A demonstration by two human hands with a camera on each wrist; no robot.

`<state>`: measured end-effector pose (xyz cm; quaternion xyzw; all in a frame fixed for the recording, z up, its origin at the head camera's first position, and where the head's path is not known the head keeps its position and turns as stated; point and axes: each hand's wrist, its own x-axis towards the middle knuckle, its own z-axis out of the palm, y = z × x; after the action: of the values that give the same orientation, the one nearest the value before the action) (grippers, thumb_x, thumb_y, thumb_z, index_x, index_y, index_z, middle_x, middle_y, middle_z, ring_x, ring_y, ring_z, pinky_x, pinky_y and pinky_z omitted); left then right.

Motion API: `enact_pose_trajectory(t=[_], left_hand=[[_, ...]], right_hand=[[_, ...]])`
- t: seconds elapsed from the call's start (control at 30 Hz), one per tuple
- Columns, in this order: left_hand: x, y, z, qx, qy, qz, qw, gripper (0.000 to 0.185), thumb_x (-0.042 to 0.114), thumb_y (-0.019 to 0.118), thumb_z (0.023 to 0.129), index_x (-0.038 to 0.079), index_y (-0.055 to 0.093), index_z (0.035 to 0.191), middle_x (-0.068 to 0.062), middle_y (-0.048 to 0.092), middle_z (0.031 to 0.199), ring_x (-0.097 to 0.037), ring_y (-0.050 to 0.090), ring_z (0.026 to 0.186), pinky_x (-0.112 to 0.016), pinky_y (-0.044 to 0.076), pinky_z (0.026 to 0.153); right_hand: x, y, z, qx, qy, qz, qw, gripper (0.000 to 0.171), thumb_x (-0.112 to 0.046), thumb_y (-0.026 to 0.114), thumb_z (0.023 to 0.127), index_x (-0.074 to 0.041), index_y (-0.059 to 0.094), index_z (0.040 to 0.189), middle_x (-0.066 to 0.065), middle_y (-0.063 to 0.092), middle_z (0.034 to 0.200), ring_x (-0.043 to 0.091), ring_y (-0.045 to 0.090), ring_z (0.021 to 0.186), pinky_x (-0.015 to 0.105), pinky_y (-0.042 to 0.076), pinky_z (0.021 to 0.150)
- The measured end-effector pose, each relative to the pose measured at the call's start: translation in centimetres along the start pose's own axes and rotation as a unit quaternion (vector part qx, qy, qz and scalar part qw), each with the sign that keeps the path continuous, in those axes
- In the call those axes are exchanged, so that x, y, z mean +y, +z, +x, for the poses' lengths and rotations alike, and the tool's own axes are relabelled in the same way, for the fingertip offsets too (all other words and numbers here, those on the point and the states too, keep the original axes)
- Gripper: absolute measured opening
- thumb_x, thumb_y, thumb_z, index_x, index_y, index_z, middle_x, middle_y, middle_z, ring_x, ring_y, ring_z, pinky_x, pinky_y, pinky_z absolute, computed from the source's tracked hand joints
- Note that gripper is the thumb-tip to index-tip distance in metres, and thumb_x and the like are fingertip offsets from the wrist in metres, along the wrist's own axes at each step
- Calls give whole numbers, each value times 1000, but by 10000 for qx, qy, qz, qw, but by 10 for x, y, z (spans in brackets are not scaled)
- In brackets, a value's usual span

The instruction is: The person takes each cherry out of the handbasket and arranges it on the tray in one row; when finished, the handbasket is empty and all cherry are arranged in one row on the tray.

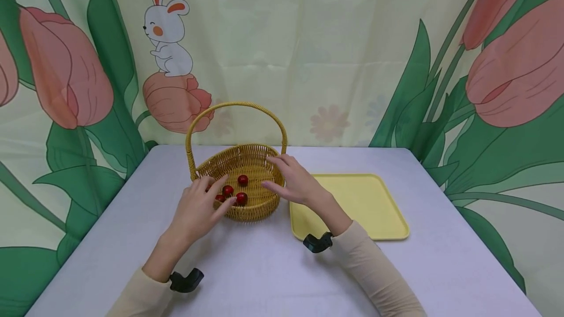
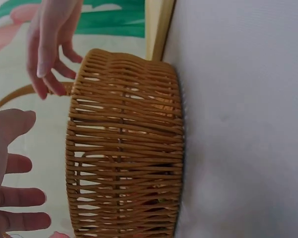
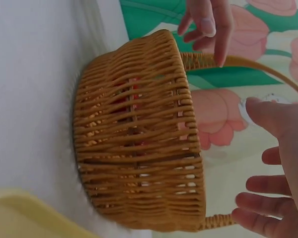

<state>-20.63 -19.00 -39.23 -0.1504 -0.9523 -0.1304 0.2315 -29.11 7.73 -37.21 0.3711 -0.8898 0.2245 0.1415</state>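
Hands are hovering over the wicker basket [image 1: 246, 194], fingers spread, gripping nothing. Left hand [image 1: 198, 209] is reaching over the near rim toward the small red fruits [image 1: 233, 192] lying on the basket floor. Right hand [image 1: 295, 180] is floating above the right rim, yellow tray [image 1: 370, 204] just beside. Judgement: pinching one fruit lightly is working best, basket steadied, handle avoided.

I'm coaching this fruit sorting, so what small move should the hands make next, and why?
Probably the left hand should dip and pinch the nearest red fruit. Both hands hover open over the basket, holding nothing, and the yellow tray beside it sits bare.
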Motion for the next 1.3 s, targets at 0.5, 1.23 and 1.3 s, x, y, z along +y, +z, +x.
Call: enact_pose_trajectory(t=[0.5, 1.23, 1.3], left_hand=[[-13, 20, -18, 433, -535, -356, 9970, 41, 39, 69, 93, 4, 66, 114, -12, 64, 106, -27, 61, 95, -44, 56, 75], [-17, 34, -22, 783, -271, -371, 9959, 22, 27, 73, 91, 9, 61, 90, -5, 59, 87, -11, 50, 65, -26, 45, 55], [-17, 34, -22, 765, -284, -350, 9960, 22, 27, 73, 91, 9, 61, 90, -4, 59, 87, -10, 49, 65, -26, 45, 55]], right_hand=[[-11, 31, 29, -661, 379, 341, 9965, 60, -36, 66, 97, -7, 48, 146, 15, 54, 139, 28, 56, 126, 42, 48, 105], [-16, 74, 77, -1360, 1519, 141, 9789, 58, -35, 63, 99, -5, 47, 146, 18, 48, 146, 28, 56, 128, 40, 48, 107], [-15, 79, 80, -1480, 1578, 61, 9763, 60, -36, 63, 99, -5, 46, 147, 18, 47, 147, 28, 55, 128, 40, 47, 107]])
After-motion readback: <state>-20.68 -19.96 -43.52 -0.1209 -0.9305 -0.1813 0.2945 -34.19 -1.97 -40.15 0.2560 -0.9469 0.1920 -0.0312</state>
